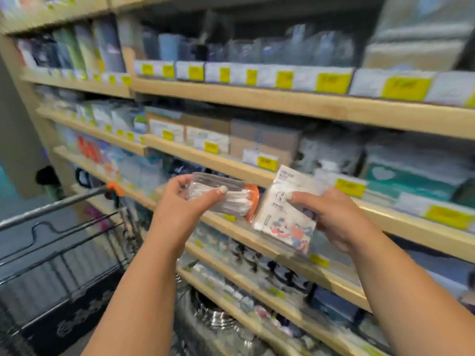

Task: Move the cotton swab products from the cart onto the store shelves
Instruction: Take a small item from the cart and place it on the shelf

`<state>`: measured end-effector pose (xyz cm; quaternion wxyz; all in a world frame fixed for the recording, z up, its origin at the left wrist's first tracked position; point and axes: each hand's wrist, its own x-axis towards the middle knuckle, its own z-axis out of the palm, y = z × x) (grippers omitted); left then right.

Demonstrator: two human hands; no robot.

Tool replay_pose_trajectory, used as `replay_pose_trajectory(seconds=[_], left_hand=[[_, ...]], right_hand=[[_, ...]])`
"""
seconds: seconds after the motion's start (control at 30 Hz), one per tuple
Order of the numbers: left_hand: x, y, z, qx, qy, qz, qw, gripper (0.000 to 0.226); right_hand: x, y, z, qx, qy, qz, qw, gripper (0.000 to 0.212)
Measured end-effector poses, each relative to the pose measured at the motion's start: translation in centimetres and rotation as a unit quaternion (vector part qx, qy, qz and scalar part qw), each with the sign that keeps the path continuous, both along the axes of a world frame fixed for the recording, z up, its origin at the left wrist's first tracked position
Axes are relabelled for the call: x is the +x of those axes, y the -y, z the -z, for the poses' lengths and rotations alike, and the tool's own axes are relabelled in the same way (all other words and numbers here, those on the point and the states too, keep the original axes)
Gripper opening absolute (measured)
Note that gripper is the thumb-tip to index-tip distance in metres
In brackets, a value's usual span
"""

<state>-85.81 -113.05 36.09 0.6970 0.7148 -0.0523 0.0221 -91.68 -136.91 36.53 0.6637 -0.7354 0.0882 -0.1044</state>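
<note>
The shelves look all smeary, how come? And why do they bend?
In the head view, motion blur smears the shelves and yellow price tags, so no print is readable; the swab pack in the left hand and the white packet in the right hand look sharper; the wide-angle lens bows the shelf edges.

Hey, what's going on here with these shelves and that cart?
A person is stocking a shop. The left hand grips a clear pack of cotton swabs with an orange end, and the right hand holds a white pack with a cartoon print. Both packs are held up in front of the wooden shelves, not yet set down. The wire cart stands at the lower left.
</note>
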Motion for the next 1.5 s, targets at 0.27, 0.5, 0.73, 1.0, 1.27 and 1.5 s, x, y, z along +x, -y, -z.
replay_pose_trajectory(seconds=[0.27, 0.5, 0.73, 1.0, 1.27, 1.5], left_hand=[[-2.0, 10.0, -4.0, -0.230, -0.100, 0.222, 0.942, 0.052], [-4.7, 16.7, -6.7, -0.219, -0.186, 0.380, 0.879, 0.058], [-6.9, 21.3, -6.1, -0.165, -0.283, 0.521, 0.788, 0.072], [-10.9, 25.3, -5.7, -0.072, -0.286, 0.603, 0.741, 0.046], [-14.1, 27.6, -5.9, 0.054, -0.235, 0.567, 0.788, 0.063], [-13.8, 28.6, -7.3, 0.127, -0.218, 0.581, 0.774, 0.063]], right_hand=[[-6.6, 6.4, -3.5, 0.034, 0.083, 0.043, 0.995, 0.081], [-11.9, 9.9, -5.3, 0.040, 0.157, 0.148, 0.976, 0.079], [-17.2, 12.3, -4.5, 0.106, 0.143, 0.239, 0.955, 0.062], [-23.4, 14.9, -3.3, 0.079, 0.120, 0.347, 0.927, 0.074], [-27.3, 17.1, -2.6, 0.084, 0.146, 0.391, 0.905, 0.063], [-28.4, 18.0, -1.9, 0.106, 0.141, 0.390, 0.904, 0.059]])
